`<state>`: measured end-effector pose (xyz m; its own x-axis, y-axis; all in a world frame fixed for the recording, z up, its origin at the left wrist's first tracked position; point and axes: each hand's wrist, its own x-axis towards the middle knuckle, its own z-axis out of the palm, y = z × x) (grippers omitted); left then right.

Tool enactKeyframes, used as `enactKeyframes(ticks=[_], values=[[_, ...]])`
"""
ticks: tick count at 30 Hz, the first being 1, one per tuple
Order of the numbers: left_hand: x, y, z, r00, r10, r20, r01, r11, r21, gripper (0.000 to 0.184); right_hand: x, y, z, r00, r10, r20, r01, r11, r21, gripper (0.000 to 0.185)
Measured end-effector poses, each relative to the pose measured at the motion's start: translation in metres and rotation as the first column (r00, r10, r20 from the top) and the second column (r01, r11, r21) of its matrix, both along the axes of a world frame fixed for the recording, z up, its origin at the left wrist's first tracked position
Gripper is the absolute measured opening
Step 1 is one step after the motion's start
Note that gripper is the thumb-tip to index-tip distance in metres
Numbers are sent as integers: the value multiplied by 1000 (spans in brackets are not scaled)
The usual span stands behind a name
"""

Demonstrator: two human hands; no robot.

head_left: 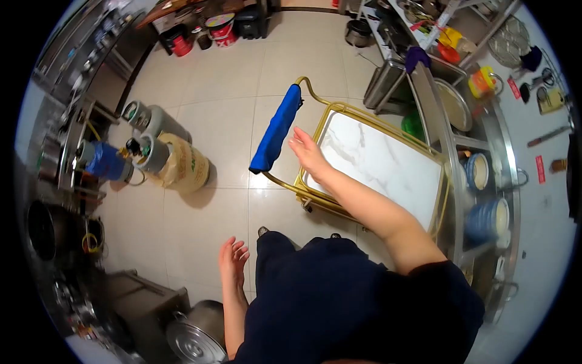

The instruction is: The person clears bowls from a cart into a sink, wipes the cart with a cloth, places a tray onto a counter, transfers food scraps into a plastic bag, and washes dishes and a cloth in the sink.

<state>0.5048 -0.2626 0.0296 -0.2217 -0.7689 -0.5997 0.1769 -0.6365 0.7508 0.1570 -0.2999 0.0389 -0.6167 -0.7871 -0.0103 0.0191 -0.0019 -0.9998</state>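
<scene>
A gold-framed cart point(376, 164) with a white marble-patterned top is right of centre. Its push handle wears a blue cover point(276, 128). My right hand point(309, 153) is over the cart's left edge, close to the blue cover, its fingers extended and nothing in them. Lower down, left of my dark clothing, my left hand point(233, 252) is raised above the floor, fingers apart and empty.
Gas cylinders point(159, 124) stand on the tiled floor at left, one wrapped in yellowish plastic point(185, 164). A lidded steel pot point(197, 333) is at lower left. Metal shelving point(451, 176) with bowls lines the right. Red buckets point(223, 30) are at the back.
</scene>
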Motion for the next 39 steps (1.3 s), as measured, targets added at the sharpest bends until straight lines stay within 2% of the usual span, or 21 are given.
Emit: enactKeyframes(ticks=[2, 4, 6, 8, 12, 15, 17, 20, 23, 24, 25, 26, 28, 29, 30, 32, 34, 35, 36, 38, 39], values=[[25, -31, 6, 999, -37, 25, 36, 999, 5, 44, 6, -56, -14, 994, -92, -64, 105, 962, 253, 70], [47, -61, 11, 997, -51, 52, 50, 999, 12, 44, 15, -99, -44, 955, -287, -72, 295, 905, 306, 81], [63, -88, 11, 993, -89, 75, 87, 996, 25, 44, 16, -126, -71, 950, -302, -77, 308, 872, 380, 67], [70, -117, 5, 988, -125, 94, 121, 991, 56, 44, 24, -121, -63, 875, -383, -296, 472, 811, 346, 41], [51, -153, -11, 964, -263, 37, 258, 961, 97, 43, 25, -84, -42, 870, -346, -352, 466, 811, 354, 27], [4, -170, 4, 922, -383, -58, 384, 923, 11, 40, 29, -46, -31, 903, -430, -10, 427, 892, 149, 23], [-30, -173, 15, 890, -447, -92, 443, 894, -64, 37, 26, -2, 6, 840, -424, 339, 484, 867, -117, 22], [-69, -174, 20, 870, -491, -53, 475, 861, -182, 33, -14, 86, 58, 644, -430, 633, 612, 786, -88, 23], [-104, -180, 16, 867, -486, 111, 491, 793, -361, 33, -43, 183, 114, 683, -532, 501, 684, 706, -184, 30], [-118, -181, 17, 866, -462, 192, 497, 750, -435, 34, -51, 211, 122, 649, -692, 317, 757, 629, -177, 27], [-136, -181, 19, 861, -435, 264, 508, 698, -504, 34, -60, 235, 125, 622, -732, 277, 782, 596, -180, 26], [-154, -182, 20, 861, -394, 322, 508, 638, -579, 35, -68, 259, 126, 589, -773, 234, 808, 561, -180, 26], [-199, -185, 16, 860, -302, 411, 510, 492, -705, 38, -91, 311, 96, 587, -805, 84, 809, 586, -31, 27], [-219, -190, 18, 796, -288, 533, 605, 420, -676, 44, -104, 333, 75, 588, -809, 7, 808, 588, 46, 28], [-240, -194, 14, 770, -245, 589, 635, 379, -673, 45, -118, 354, 51, 599, -764, -240, 800, 578, 161, 29], [-279, -200, 7, 707, -143, 693, 699, 294, -652, 49, -148, 385, -5, 587, -490, -644, 800, 471, 371, 33], [-305, -195, 1, 618, -83, 782, 777, 218, -591, 53, -174, 398, -71, 700, -369, -611, 700, 524, 485, 42], [-313, -189, -1, 566, -39, 824, 816, 170, -552, 54, -186, 402, -130, 720, -475, -507, 686, 375, 624, 52], [-319, -184, -5, 510, 11, 860, 852, 129, -507, 55, -192, 388, -150, 757, -299, -581, 646, 205, 735, 58], [-327, -181, -12, 495, 52, 867, 863, 91, -498, 57, -218, 343, -150, 656, -207, -726, 755, 144, 640, 56], [-326, -181, -14, 484, 71, 872, 869, 73, -489, 58, -234, 319, -146, 663, -169, -729, 746, 227, 626, 54]])
